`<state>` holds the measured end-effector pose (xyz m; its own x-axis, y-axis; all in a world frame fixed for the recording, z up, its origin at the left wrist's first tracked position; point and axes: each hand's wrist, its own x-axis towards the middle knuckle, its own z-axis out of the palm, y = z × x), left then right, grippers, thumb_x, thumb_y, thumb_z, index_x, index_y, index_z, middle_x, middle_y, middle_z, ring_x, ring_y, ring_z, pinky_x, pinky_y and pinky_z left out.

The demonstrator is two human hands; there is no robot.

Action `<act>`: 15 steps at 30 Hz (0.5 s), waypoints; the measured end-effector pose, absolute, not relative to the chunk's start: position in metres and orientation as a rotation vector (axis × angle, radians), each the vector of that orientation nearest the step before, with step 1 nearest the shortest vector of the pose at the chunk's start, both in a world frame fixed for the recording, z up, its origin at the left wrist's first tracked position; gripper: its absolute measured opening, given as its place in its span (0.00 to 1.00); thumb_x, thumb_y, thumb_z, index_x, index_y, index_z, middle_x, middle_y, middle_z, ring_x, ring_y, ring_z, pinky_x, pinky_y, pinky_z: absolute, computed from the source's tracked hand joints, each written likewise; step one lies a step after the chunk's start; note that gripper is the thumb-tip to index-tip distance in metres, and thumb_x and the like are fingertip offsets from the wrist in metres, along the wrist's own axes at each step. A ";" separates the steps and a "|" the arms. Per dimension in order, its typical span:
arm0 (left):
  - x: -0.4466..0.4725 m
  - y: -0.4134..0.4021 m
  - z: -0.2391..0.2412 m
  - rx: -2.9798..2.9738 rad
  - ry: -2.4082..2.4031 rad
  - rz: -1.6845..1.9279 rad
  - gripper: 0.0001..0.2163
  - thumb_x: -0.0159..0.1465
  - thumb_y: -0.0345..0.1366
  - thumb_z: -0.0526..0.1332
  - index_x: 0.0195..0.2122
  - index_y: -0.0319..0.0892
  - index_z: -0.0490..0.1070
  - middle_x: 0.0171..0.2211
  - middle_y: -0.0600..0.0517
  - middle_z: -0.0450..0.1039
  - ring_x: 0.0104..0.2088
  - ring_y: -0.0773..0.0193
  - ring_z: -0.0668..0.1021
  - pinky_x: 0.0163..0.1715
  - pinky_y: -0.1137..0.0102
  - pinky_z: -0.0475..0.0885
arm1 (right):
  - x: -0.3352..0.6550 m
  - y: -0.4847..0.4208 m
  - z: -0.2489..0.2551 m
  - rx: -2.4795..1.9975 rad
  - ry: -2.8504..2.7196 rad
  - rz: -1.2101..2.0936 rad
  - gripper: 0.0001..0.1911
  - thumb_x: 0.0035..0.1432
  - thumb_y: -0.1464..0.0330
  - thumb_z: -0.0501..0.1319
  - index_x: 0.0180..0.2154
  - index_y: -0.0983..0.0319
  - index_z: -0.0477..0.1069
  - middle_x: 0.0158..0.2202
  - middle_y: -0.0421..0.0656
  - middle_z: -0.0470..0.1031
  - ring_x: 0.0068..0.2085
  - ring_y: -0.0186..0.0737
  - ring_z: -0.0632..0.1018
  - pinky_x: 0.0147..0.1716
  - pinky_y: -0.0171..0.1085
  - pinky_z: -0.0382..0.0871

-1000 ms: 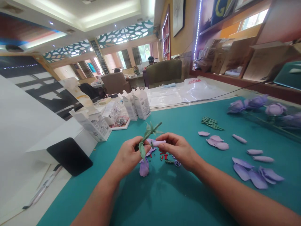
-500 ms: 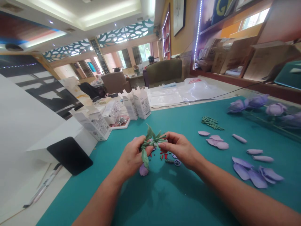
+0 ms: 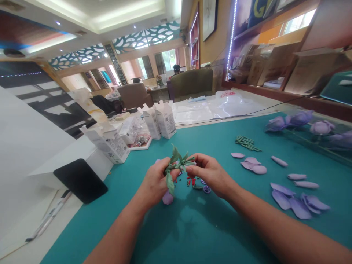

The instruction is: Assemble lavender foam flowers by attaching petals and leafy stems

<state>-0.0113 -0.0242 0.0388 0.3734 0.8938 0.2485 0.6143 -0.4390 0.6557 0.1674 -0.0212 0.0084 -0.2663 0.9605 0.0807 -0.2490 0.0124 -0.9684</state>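
Over the green mat, a plastic flower stem (image 3: 176, 167) with green leaves is held between both hands. My left hand (image 3: 156, 180) is closed around its left part; a leaf (image 3: 169, 183) hangs down beside the fingers. My right hand (image 3: 207, 171) pinches the stem's right end, where thin green tubes stick out. A purple petal piece (image 3: 167, 198) shows below my left hand; whether it joins the stem I cannot tell. Small red parts (image 3: 193, 182) and a purple ring (image 3: 206, 189) lie on the mat behind and beneath the hands.
Loose purple petals (image 3: 299, 207) and paler petals (image 3: 254, 165) lie on the right, with green sticks (image 3: 247, 143) behind them. Finished purple flowers (image 3: 321, 127) rest at the far right. White boxes (image 3: 165, 119) stand at the back left, near a black tablet-like panel (image 3: 80, 180).
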 end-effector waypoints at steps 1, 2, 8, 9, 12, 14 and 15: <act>-0.012 -0.023 0.038 2.159 1.316 0.820 0.12 0.61 0.45 0.54 0.29 0.41 0.66 0.23 0.55 0.64 0.26 0.66 0.66 0.25 0.72 0.61 | 0.167 -0.021 0.008 -0.836 -1.224 1.498 0.15 0.42 0.62 0.69 0.30 0.62 0.70 0.24 0.36 0.70 0.27 0.32 0.69 0.28 0.35 0.64; -0.012 -0.023 0.037 2.139 1.331 0.825 0.12 0.60 0.45 0.55 0.28 0.41 0.66 0.23 0.55 0.64 0.26 0.66 0.66 0.26 0.72 0.61 | 0.166 -0.020 0.007 -0.825 -1.213 1.521 0.16 0.41 0.63 0.70 0.32 0.61 0.69 0.26 0.36 0.71 0.28 0.32 0.70 0.29 0.35 0.64; -0.014 -0.019 0.037 2.036 1.407 0.885 0.11 0.58 0.45 0.57 0.27 0.41 0.65 0.24 0.56 0.64 0.27 0.66 0.66 0.26 0.73 0.61 | 0.175 -0.011 0.001 -0.912 -1.221 1.487 0.20 0.39 0.67 0.69 0.37 0.61 0.69 0.27 0.36 0.71 0.29 0.32 0.71 0.30 0.35 0.64; -0.014 -0.019 0.037 2.020 1.427 0.894 0.11 0.57 0.45 0.57 0.27 0.41 0.65 0.24 0.56 0.63 0.27 0.67 0.65 0.25 0.73 0.61 | 0.178 -0.008 0.001 -0.961 -1.228 1.441 0.17 0.40 0.66 0.68 0.35 0.62 0.70 0.26 0.36 0.71 0.28 0.32 0.70 0.28 0.34 0.64; -0.014 -0.018 0.037 2.019 1.467 0.912 0.12 0.57 0.45 0.56 0.25 0.41 0.63 0.24 0.57 0.60 0.27 0.67 0.64 0.25 0.73 0.61 | 0.189 -0.001 0.000 -1.058 -1.251 1.318 0.11 0.45 0.62 0.65 0.28 0.62 0.69 0.22 0.36 0.69 0.24 0.31 0.68 0.26 0.34 0.62; -0.013 -0.016 0.036 2.045 1.471 0.910 0.13 0.57 0.45 0.56 0.24 0.42 0.62 0.23 0.57 0.59 0.27 0.67 0.63 0.25 0.73 0.60 | 0.196 0.003 0.001 -1.086 -1.271 1.254 0.12 0.47 0.61 0.64 0.24 0.62 0.67 0.19 0.35 0.67 0.23 0.30 0.66 0.25 0.34 0.61; -0.013 -0.015 0.036 2.052 1.476 0.905 0.13 0.57 0.46 0.56 0.24 0.42 0.62 0.23 0.57 0.59 0.27 0.67 0.63 0.25 0.73 0.60 | 0.198 0.004 0.001 -1.103 -1.288 1.222 0.12 0.47 0.60 0.63 0.23 0.62 0.66 0.18 0.35 0.67 0.22 0.30 0.66 0.25 0.34 0.60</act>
<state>-0.0130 -0.0153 0.0357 0.2113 0.9459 0.2463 0.6486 -0.3242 0.6886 0.1982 0.0042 0.0009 -0.0802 0.9941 0.0733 -0.0209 0.0719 -0.9972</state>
